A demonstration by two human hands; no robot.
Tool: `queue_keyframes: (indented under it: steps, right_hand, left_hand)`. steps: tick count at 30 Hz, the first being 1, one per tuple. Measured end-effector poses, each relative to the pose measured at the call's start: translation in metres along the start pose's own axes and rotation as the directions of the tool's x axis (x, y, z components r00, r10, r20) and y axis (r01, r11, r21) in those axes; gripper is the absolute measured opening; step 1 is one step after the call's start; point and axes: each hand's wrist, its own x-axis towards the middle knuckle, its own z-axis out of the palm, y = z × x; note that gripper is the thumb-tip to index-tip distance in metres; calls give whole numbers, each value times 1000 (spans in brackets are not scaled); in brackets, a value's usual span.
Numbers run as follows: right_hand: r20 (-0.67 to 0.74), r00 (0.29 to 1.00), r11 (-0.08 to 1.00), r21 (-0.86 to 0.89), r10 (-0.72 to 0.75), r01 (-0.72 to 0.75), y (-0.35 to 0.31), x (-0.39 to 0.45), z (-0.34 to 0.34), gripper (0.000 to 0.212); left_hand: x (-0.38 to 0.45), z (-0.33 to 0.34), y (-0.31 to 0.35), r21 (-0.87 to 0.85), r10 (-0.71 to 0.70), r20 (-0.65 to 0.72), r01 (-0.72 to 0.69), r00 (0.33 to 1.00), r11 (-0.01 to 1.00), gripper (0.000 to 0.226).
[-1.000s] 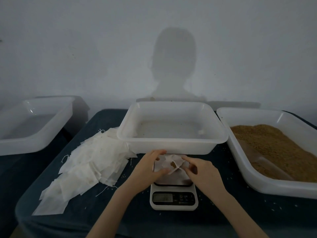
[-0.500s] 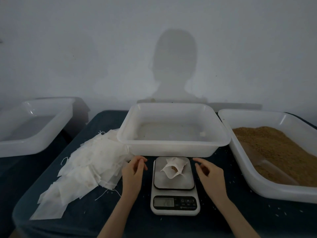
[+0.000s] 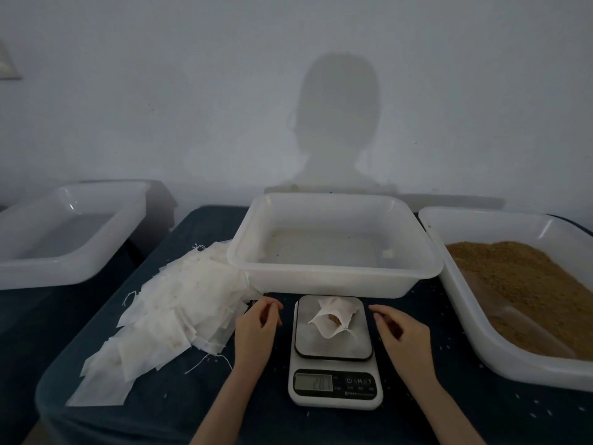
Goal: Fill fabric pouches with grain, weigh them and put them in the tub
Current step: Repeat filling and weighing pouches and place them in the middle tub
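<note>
Your pouch (image 3: 333, 317) sits alone on the scale (image 3: 334, 354), hands off.

Your left hand (image 3: 255, 329) and right hand (image 3: 402, 332) flank the scale, fingers loosely curled, holding nothing. The white pouch gapes, brown grain showing inside. Empty pouches (image 3: 167, 313) fan across the dark table (image 3: 199, 406) at left; the tub (image 3: 333, 277) stands behind the scale, a grain tray (image 3: 475, 335) at right, before a pale wall (image 3: 192, 107).

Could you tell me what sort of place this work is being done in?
Probably a small hand-packing station, at home or in a workshop: a scale with a filled pouch, a stack of empty pouches and a tub of grain on a cloth-covered table against a bare wall.
</note>
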Motion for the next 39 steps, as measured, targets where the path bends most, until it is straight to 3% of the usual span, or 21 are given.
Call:
queue_keyframes:
  steps: [4,10,15,20,24,31,36,39]
  right_hand:
    - [22,998,998,-17,-61,62,-5,0,-2,41]
    - [273,907,937,-46,-322,346,-31,5,-9,46]
    - [333,885,917,-118,-326,382,-52,21,-3,29]
    - [360,892,918,-178,-275,355,-58,39,-1,13]
    - [339,926,967,-130,-166,221,-75,69,-1,13]
    - [163,985,974,225,-62,24,-118,133,5,14]
    - [99,992,991,108,-83,72,-102,156,31,9]
    - [254,967,996,-78,-13,34,-77,157,48,15]
  left_hand:
    - [0,0,-2,10,-1,7,1,1000,1000,32]
    - [0,1,-2,2,-8,21,8,1000,1000,29]
    - [0,0,-2,10,-5,35,4,999,1000,28]
    - [-1,-1,-2,25,7,47,-8,999,1000,30]
    - [0,0,-3,28,13,67,-15,998,999,29]
    - [0,1,-4,37,8,75,-11,997,999,28]
    - [0,1,-4,47,3,79,-7,997,999,28]
    - [0,1,-4,56,0,75,-4,997,998,30]
